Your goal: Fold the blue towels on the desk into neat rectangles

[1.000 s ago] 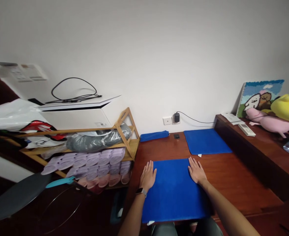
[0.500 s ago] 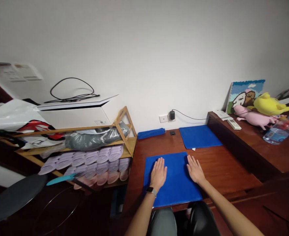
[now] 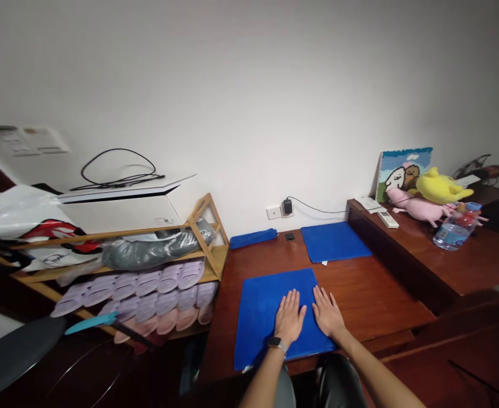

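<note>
A blue cloth (image 3: 260,309) lies spread flat on the wooden desk at its front edge. My left hand (image 3: 289,317) rests palm down on the cloth, fingers stretched out, a watch on the wrist. Also flat, my right hand (image 3: 328,313) lies over the cloth's right edge with its fingers extended. Neither hand grips anything. Farther back is another flat blue cloth (image 3: 336,241). A folded blue cloth (image 3: 253,238) sits against the wall at the back left of the desk.
On the left stands a wooden rack (image 3: 213,258) with lilac and pink slippers, below a white box (image 3: 122,212). The raised desk at right bears a remote (image 3: 388,220), plush toys (image 3: 419,208) and a plastic bottle (image 3: 451,235). A charger (image 3: 288,206) is plugged into the wall.
My left hand has moved right across the cloth, closer to my right hand. Both hands sit a little nearer the front edge. The whole view has shifted slightly.
</note>
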Action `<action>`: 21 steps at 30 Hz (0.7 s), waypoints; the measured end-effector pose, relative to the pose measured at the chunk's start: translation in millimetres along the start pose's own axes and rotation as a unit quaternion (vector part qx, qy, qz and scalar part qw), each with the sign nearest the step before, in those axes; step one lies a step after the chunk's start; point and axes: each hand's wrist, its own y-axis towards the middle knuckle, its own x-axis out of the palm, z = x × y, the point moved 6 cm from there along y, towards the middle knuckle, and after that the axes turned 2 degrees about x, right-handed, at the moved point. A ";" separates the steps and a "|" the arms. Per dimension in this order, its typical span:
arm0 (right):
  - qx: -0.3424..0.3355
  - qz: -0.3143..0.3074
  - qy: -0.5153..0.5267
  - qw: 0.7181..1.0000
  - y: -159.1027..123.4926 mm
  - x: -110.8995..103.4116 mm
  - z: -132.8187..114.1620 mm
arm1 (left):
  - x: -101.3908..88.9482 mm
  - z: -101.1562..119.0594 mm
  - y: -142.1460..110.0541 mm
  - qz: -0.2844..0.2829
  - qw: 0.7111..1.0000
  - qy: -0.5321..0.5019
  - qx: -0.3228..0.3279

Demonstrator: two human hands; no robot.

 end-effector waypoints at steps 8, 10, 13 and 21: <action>-0.006 0.027 -0.003 1.000 3.3 8.3 5.1 | -36.9 -158.7 -82.7 0.025 0.985 0.081 -0.149; -0.001 0.013 -0.012 1.000 4.1 4.1 3.7 | -42.1 -161.9 -86.1 0.024 0.985 0.080 -0.151; 0.014 -0.012 -0.027 0.999 -2.5 -3.8 -2.1 | -50.6 -151.8 -85.1 0.024 0.985 0.075 -0.152; 0.032 0.018 -0.014 0.999 -55.6 14.0 -10.8 | -60.9 -74.8 -80.6 0.083 0.993 0.055 -0.057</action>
